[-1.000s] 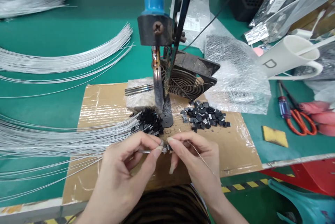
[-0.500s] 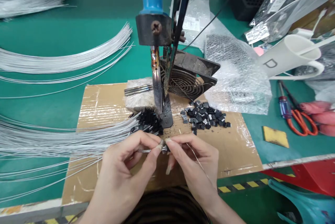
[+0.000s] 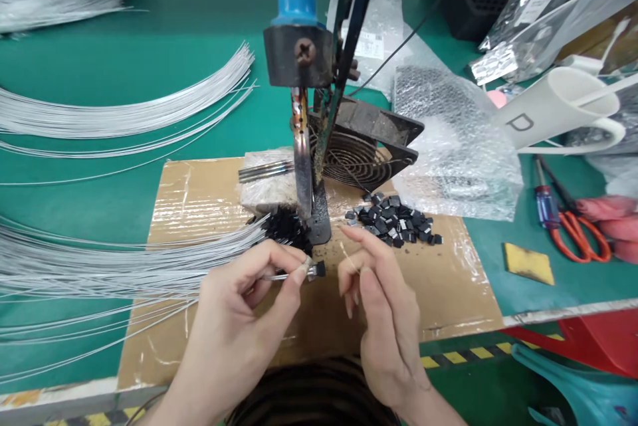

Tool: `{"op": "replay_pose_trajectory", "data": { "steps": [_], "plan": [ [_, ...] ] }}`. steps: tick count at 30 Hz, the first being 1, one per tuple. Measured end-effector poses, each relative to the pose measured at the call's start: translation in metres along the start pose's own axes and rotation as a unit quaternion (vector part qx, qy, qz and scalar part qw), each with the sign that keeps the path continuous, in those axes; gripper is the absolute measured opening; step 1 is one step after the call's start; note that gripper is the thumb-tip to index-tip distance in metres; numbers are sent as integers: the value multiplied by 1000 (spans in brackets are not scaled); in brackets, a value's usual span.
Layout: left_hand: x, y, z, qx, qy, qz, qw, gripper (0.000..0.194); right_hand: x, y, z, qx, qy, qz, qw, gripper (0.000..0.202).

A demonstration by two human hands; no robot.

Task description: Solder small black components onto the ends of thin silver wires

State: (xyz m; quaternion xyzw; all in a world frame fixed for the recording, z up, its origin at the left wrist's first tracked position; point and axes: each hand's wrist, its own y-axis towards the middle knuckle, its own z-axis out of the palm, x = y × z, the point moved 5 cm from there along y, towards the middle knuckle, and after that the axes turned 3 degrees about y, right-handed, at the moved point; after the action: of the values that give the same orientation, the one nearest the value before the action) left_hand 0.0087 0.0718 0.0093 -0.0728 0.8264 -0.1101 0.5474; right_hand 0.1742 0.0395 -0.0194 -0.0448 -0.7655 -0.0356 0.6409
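My left hand [image 3: 249, 300] is closed, thumb and forefinger pinching a thin grey cable close to its end. A small black connector [image 3: 319, 269] with metal parts sticks out to the right of those fingertips. Apart from it, on the right, my right hand [image 3: 386, 306] has its fingers curled around a thin solder wire [image 3: 349, 255], whose tip pokes up between them. Just beyond my hands hangs the bare tip of a blue-handled soldering iron [image 3: 302, 173], clamped upright in a black stand. Loose black connectors [image 3: 399, 220] lie heaped beyond my right hand.
Many grey cables [image 3: 149, 270] with black ends lie left on the cardboard [image 3: 448, 293]; another cable bundle [image 3: 149, 110] is farther back. A square fan [image 3: 369, 147] stands behind the iron. Bubble wrap [image 3: 448, 140], a white mug [image 3: 558, 107], orange-handled scissors [image 3: 578, 236] and a yellow sponge [image 3: 528, 263] are right.
My right hand has drawn away from the connector to the right, its fingers lifting off it. The left hand stays nearly in place with the cable, and the black connector is now exposed.
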Motion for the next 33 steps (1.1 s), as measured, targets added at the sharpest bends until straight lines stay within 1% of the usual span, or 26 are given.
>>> {"op": "replay_pose_trajectory", "data": {
  "steps": [3, 6, 7, 8, 10, 13, 17, 21, 25, 29, 33],
  "plan": [
    [-2, 4, -1, 2, 5, 11, 1000, 14, 3, 2, -2, 2, 13, 5, 1000, 38],
    [-2, 9, -2, 6, 19, 29, 999, 14, 5, 5, -7, -9, -16, -12, 1000, 16],
    [-2, 10, -3, 11, 27, 37, 999, 13, 5, 6, -8, -7, -27, -16, 999, 17],
    [-2, 11, -4, 14, 33, 46, 998, 13, 5, 7, -8, -3, -32, -19, 999, 22],
    [-2, 14, -6, 16, 40, 59, 997, 11, 6, 11, -7, 10, -19, -28, 999, 27],
    [-2, 17, -8, 8, 38, 67, 997, 11, 9, 16, -5, 16, 38, -42, 998, 22],
    [-5, 22, -9, -2, 29, 74, 997, 13, 12, 21, 0, 24, 108, -20, 994, 17],
    [-8, 25, -10, -13, 22, 80, 996, 12, 14, 23, 5, 24, 148, 9, 989, 20],
    [-11, 27, -11, -26, 31, 82, 996, 12, 16, 26, 7, 18, 150, 13, 988, 23],
    [-12, 30, -11, -27, 20, 75, 997, 10, 18, 30, 6, 2, 153, 5, 988, 23],
    [-12, 33, -12, -37, 15, 73, 997, 11, 19, 34, 7, 0, 157, 13, 988, 22]
  ]
}}
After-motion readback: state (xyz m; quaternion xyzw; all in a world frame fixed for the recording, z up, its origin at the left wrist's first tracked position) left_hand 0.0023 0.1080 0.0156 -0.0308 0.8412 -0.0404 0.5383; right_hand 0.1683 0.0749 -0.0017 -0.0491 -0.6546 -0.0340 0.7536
